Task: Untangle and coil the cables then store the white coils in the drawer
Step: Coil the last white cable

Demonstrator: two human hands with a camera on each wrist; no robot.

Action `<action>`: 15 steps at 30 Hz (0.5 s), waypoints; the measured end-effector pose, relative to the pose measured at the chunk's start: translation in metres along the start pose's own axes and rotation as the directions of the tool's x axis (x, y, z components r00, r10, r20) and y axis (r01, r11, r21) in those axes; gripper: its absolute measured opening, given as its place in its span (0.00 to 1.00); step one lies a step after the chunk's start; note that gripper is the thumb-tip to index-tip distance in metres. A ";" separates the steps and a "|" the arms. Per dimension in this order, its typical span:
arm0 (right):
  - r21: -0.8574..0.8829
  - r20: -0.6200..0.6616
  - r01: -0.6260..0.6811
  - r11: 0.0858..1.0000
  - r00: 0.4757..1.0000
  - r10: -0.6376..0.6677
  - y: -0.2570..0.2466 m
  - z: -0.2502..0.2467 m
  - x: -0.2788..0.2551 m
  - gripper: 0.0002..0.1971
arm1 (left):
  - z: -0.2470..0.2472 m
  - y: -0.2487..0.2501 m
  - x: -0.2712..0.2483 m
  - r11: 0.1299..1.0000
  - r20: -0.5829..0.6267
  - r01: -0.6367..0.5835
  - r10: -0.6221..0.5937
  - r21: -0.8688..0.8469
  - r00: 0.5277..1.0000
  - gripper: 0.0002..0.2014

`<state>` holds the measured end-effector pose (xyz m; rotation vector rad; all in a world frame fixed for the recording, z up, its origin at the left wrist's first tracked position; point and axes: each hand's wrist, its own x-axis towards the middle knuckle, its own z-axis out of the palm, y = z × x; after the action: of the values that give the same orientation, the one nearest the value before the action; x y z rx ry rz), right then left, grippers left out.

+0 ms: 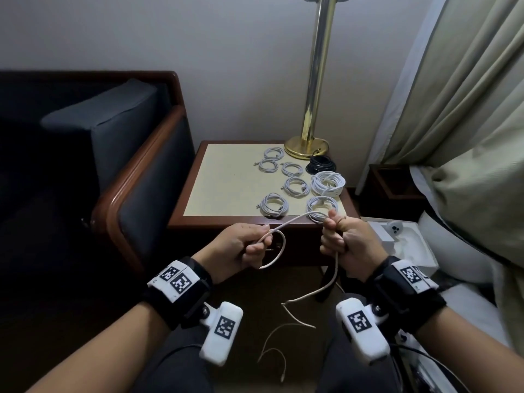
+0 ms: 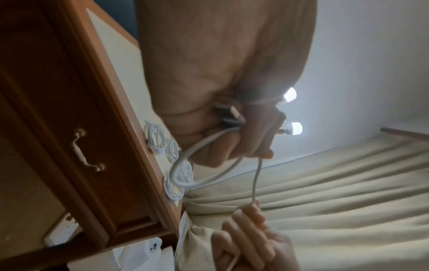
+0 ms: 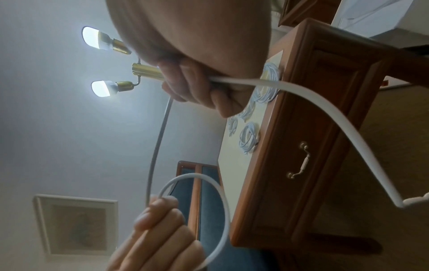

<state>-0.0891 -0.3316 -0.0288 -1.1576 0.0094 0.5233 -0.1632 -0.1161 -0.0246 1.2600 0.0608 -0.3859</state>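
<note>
A long white cable (image 1: 295, 219) stretches between both hands in front of the wooden side table (image 1: 181, 205). My left hand (image 1: 249, 245) grips one loop of it with the plug end in the palm (image 2: 230, 113). My right hand (image 1: 343, 236) is fisted round the cable (image 3: 290, 88), and the loose tail (image 1: 329, 285) drops to the floor. Several white coils (image 1: 296, 187) lie on the tabletop, with one black coil (image 1: 321, 163) by the lamp. The drawer (image 2: 88, 150) under the top is closed, its metal handle (image 3: 301, 161) showing.
A brass floor lamp base (image 1: 306, 147) stands at the table's back right. A dark armchair (image 1: 93, 154) sits to the left, and curtains (image 1: 459, 80) and bedding to the right. An open white box (image 1: 405, 245) lies on the floor by the table.
</note>
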 end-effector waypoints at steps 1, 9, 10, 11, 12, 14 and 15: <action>-0.018 -0.012 -0.010 1.000 1.000 0.009 0.003 -0.002 -0.001 0.22 | -0.001 0.000 -0.001 1.000 0.025 0.013 -0.012 -0.024 1.000 0.15; -0.279 0.054 -0.076 0.957 0.994 0.095 0.031 -0.018 -0.007 0.15 | -0.021 0.014 -0.004 0.886 -0.119 -0.072 0.019 -0.459 0.993 0.15; -0.283 0.023 -0.078 0.956 0.996 0.088 0.033 -0.022 -0.005 0.13 | -0.025 0.018 -0.004 0.851 -0.170 -0.119 0.036 -0.512 0.985 0.14; -0.272 -0.015 -0.079 0.959 0.997 0.078 0.035 -0.025 -0.003 0.11 | -0.029 0.021 -0.004 0.817 -0.216 -0.169 0.056 -0.551 0.975 0.14; -0.251 -0.059 -0.082 0.964 0.996 0.069 0.036 -0.030 0.000 0.09 | -0.032 0.025 -0.005 0.789 -0.253 -0.215 0.078 -0.576 0.964 0.13; -0.206 -0.142 -0.097 0.974 0.988 0.069 0.036 -0.035 0.003 0.08 | -0.036 0.032 -0.006 0.757 -0.314 -0.286 0.112 -0.588 0.943 0.14; -0.198 -0.164 -0.099 0.975 0.984 0.067 0.035 -0.037 0.004 0.08 | -0.037 0.034 -0.007 0.754 -0.340 -0.312 0.124 -0.578 0.932 0.14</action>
<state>-0.0902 -0.3518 -0.0757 -1.4034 0.1434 0.5148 -0.1525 -0.0710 -0.0032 0.6314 0.2624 0.0396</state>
